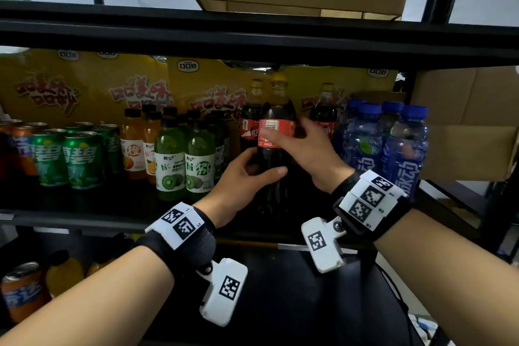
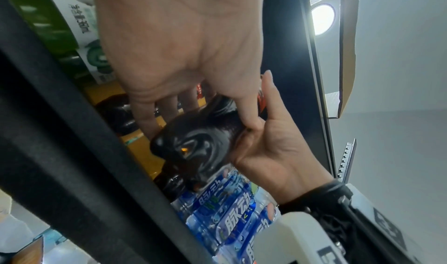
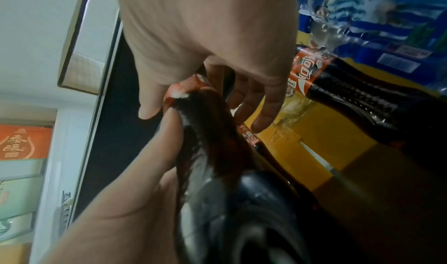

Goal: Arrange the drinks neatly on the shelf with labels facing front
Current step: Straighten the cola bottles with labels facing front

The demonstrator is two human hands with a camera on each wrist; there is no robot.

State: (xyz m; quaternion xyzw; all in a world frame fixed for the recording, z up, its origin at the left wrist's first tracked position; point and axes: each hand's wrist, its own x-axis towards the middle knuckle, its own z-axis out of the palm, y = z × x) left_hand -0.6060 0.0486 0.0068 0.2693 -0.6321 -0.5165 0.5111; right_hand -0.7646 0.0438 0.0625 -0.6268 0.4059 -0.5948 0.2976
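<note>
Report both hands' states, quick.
Left hand: grips the lower body of the dark cola bottle with red label.
Right hand: grips the same bottle at its label.

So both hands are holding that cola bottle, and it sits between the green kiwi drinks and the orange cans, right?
Not quite. Both hands, left hand and right hand, do hold the cola bottle, but the head view shows it between the green kiwi drinks and the blue bottles.

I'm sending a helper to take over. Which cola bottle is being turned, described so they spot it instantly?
On the black shelf, look between the green kiwi bottles and the blue water bottles. The cola bottle stands frontmost, held by the left hand and right hand. Unlike its neighbours, its barcode faces front.
</note>
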